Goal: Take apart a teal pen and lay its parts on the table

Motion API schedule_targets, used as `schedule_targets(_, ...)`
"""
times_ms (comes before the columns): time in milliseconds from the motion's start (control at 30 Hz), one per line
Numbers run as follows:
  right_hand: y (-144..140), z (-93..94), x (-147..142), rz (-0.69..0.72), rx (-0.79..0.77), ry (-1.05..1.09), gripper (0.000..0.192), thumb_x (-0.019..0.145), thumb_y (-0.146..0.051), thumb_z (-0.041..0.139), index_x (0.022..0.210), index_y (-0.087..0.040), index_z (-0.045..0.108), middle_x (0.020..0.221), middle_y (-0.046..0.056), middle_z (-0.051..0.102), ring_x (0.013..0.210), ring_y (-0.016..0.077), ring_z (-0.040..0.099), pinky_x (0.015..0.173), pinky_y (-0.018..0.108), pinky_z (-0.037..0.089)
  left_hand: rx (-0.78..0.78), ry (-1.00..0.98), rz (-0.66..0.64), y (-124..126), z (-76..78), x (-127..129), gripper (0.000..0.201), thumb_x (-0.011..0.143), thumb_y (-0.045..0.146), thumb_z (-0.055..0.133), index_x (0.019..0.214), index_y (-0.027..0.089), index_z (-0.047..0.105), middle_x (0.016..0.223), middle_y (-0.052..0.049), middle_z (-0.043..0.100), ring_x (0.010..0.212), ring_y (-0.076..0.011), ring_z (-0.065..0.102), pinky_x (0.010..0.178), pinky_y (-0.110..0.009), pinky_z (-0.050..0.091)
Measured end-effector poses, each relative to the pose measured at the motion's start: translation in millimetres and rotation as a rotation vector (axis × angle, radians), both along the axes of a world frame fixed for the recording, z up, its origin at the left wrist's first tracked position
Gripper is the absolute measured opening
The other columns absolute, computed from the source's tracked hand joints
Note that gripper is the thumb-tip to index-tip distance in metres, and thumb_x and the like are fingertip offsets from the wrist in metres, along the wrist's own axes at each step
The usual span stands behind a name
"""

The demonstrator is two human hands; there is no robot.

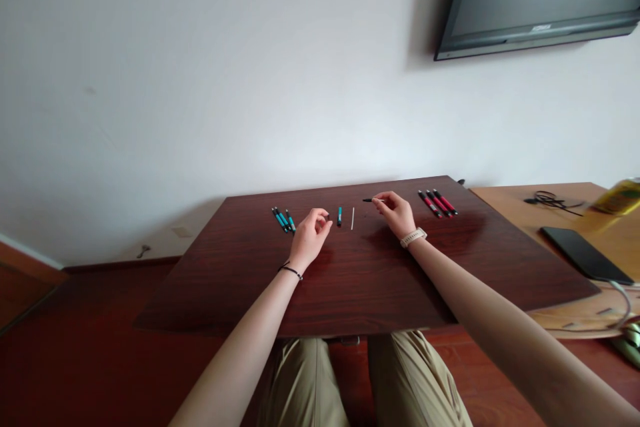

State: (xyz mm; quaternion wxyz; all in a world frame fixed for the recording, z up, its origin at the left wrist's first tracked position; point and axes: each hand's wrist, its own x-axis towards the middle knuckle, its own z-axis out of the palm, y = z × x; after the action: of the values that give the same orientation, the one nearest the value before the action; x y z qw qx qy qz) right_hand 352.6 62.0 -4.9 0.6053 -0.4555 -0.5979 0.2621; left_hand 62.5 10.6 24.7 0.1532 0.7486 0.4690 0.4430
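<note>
My left hand [311, 233] pinches a small black piece [328, 217] at the fingertips; its exact kind is too small to tell. My right hand [396, 213] is closed on a slim black pen part [367, 200] with its dark end pointing left, just above the table. Between my hands lie a short teal pen barrel [339, 216] and a thin white refill [353, 218], side by side. A tiny speck-like part lies near the right fingertips. Several teal pens [280, 219] rest left of my left hand, partly hidden by it. Several red pens [438, 203] lie beyond my right hand.
The dark wooden table [240, 267] reaches a white wall. To the right, a lighter wooden table [505, 203] holds a black phone [585, 252] with a white cable, a black cord [550, 200] and a yellow can-like object [620, 197]. A television [540, 0] hangs above.
</note>
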Motion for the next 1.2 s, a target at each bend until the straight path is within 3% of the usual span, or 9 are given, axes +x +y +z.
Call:
schedule_targets(233, -18, 13.5, -28, 0.272, -0.065, 0.094, 0.043, 0.090, -0.059, 0.077, 0.109, -0.021, 0.076, 0.088, 0.006, 0.077, 0.079, 0.0212, 0.073, 0.077, 0.036, 0.062, 0.007, -0.100, -0.191, 34, 4.6, 36, 0.019, 0.099, 0.031, 0.066, 0.116, 0.023, 0.067, 0.099, -0.004, 0.074, 0.074, -0.0146, 0.068, 0.068, -0.026, 0.052)
schedule_targets(333, -18, 10.7, -35, 0.364, -0.103, 0.153, 0.040, 0.087, -0.056, 0.082, 0.106, -0.023, 0.072, 0.091, 0.005, 0.078, 0.082, 0.0217, 0.076, 0.079, 0.036, 0.063, -0.007, -0.172, -0.194, 34, 0.4, 38, 0.013, 0.100, 0.032, 0.065, 0.107, 0.022, 0.070, 0.101, -0.006, 0.075, 0.077, -0.0156, 0.071, 0.069, -0.027, 0.054)
schedule_targets(533, -15, 9.3, -35, 0.456, -0.174, 0.200, 0.041, 0.083, -0.055, 0.086, 0.101, -0.022, 0.070, 0.092, 0.006, 0.080, 0.083, 0.0227, 0.078, 0.080, 0.037, 0.063, -0.074, -0.272, -0.204, 34, -6.4, 31, 0.015, 0.097, 0.032, 0.069, 0.108, 0.021, 0.072, 0.100, -0.006, 0.077, 0.082, -0.0178, 0.074, 0.074, -0.029, 0.057)
schedule_targets(900, -12, 10.7, -33, 0.470, -0.177, 0.170, 0.043, 0.085, -0.058, 0.084, 0.100, -0.020, 0.070, 0.092, 0.008, 0.081, 0.083, 0.0214, 0.077, 0.076, 0.034, 0.062, -0.246, -0.485, -0.215, 41, -11.5, 34, 0.026, 0.091, 0.042, 0.076, 0.098, 0.017, 0.075, 0.087, -0.006, 0.078, 0.077, -0.0182, 0.073, 0.076, -0.032, 0.060)
schedule_targets(1200, -15, 13.9, -35, 0.477, -0.161, 0.142, 0.042, 0.085, -0.058, 0.084, 0.099, -0.020, 0.071, 0.092, 0.008, 0.081, 0.084, 0.0228, 0.078, 0.079, 0.037, 0.064, -0.232, -0.390, -0.110, 36, -4.8, 33, 0.044, 0.101, 0.056, 0.060, 0.078, 0.018, 0.065, 0.069, -0.003, 0.066, 0.061, -0.0133, 0.060, 0.060, -0.026, 0.051)
